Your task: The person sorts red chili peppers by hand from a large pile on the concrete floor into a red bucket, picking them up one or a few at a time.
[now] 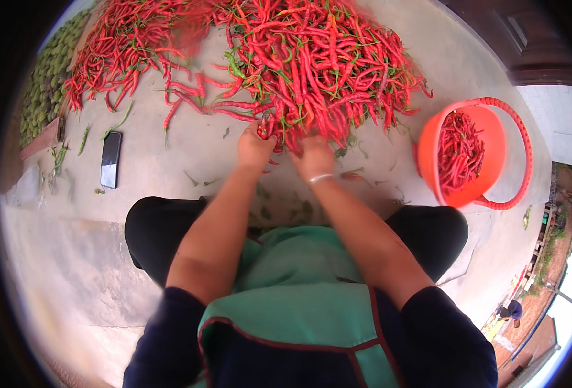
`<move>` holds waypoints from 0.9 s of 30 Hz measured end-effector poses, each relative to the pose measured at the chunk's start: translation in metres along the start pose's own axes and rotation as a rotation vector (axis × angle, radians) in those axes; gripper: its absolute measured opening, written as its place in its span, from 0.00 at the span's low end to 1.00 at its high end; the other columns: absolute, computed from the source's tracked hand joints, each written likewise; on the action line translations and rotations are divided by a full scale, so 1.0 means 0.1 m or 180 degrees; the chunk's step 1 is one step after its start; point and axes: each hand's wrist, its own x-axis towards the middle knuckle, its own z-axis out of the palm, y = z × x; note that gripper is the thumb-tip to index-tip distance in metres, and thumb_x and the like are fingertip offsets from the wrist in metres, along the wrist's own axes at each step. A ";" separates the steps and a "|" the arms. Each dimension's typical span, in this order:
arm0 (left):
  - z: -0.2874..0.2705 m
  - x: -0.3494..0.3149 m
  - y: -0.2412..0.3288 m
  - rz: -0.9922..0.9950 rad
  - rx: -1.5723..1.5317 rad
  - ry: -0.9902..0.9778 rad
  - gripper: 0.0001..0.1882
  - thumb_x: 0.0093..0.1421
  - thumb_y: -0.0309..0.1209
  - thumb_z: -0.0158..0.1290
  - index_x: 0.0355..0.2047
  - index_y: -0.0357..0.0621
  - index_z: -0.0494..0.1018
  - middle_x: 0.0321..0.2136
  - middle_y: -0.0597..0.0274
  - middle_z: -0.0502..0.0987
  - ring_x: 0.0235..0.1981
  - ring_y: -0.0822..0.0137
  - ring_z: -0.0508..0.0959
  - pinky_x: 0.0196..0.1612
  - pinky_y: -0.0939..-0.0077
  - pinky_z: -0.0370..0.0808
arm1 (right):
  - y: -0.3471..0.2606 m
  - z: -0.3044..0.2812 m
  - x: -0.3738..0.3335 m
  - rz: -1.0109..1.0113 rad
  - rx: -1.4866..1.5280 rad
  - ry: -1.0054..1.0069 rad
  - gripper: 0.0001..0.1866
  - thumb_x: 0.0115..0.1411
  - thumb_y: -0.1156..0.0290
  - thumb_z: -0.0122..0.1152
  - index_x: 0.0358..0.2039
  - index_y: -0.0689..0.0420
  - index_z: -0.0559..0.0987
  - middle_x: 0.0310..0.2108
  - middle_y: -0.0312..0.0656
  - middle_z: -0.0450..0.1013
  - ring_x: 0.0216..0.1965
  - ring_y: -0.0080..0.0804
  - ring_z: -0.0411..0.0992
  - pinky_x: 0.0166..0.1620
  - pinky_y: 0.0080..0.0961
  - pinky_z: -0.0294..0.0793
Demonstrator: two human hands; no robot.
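Note:
A large heap of long red chili peppers [325, 58] with green stems lies on the concrete floor ahead of me. At its near edge my left hand [256, 146] is closed around a few red chili peppers [264, 126], whose ends show above the fingers. Close beside it, my right hand [316, 156], with a light band at the wrist, reaches into the edge of the heap. Its fingers are smeared by motion among the peppers, so I cannot tell whether they grip one. Loose stems and leaf bits [286, 210] lie below the hands.
To the right stands an orange-red bucket [428, 158] with a handle, partly filled with chili peppers [459, 152]. A second chili heap [121, 48] spreads at the far left. A dark phone [110, 159] lies on the floor at left, near piled green produce [46, 84]. Far right, a person [511, 312] bends over.

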 end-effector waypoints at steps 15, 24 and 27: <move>-0.11 0.13 -0.04 0.0316 0.1897 -0.0623 0.16 0.43 0.34 0.55 0.34 0.43 0.71 0.26 0.52 0.76 0.31 0.53 0.76 0.35 0.63 0.72 | -0.01 0.10 -0.01 0.0271 0.0229 -0.0016 0.24 0.44 0.63 0.64 0.39 0.58 0.66 0.35 0.50 0.67 0.34 0.44 0.71 0.36 0.36 0.72; -0.37 -0.07 0.06 -0.0824 -0.0219 -0.1201 0.12 0.46 0.34 0.56 0.27 0.39 0.73 0.19 0.59 0.75 0.18 0.68 0.74 0.23 0.78 0.70 | 0.27 -0.28 -0.11 -0.0294 0.0548 -0.1668 0.14 0.54 0.59 0.52 0.30 0.58 0.73 0.27 0.47 0.72 0.30 0.39 0.72 0.33 0.33 0.70; -0.54 -0.26 0.66 -0.1229 -0.1840 -0.1457 0.11 0.49 0.33 0.55 0.28 0.37 0.72 0.20 0.61 0.75 0.16 0.75 0.72 0.17 0.82 0.66 | 0.40 -0.97 -0.23 0.0126 0.2277 -0.2460 0.14 0.59 0.58 0.49 0.29 0.58 0.72 0.23 0.40 0.71 0.22 0.28 0.68 0.26 0.24 0.67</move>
